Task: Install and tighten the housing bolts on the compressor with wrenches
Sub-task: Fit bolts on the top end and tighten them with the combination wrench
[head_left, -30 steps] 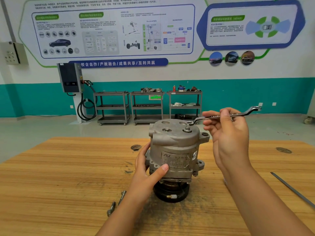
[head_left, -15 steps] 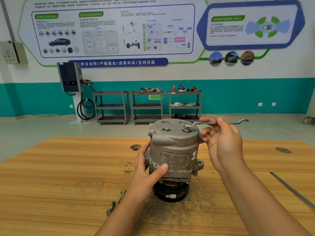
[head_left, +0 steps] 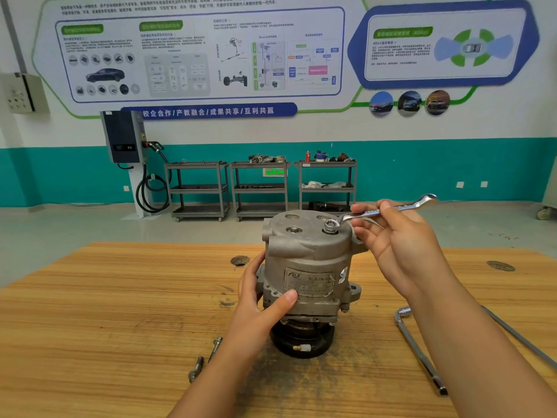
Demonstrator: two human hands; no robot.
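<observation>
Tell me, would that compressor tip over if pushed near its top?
Probably heavy: the compressor looks like cast metal. Likely tippy: it stands tall on its narrower black pulley, and the left hand grips its side, seemingly steadying it.

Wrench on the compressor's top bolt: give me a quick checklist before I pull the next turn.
1. The wrench's ring end sits around the bolt: ok.
2. The ring is seated fully down on the bolt head: cannot tell.
3. The right hand holds the wrench shank between fingers and thumb: ok.
4. The left hand grips the compressor's lower left side to steady it: ok.
5. The compressor stands upright on the table: ok.
6. All housing bolts are fitted: not ok. Two loose bolts lie on the table near the left forearm.
</observation>
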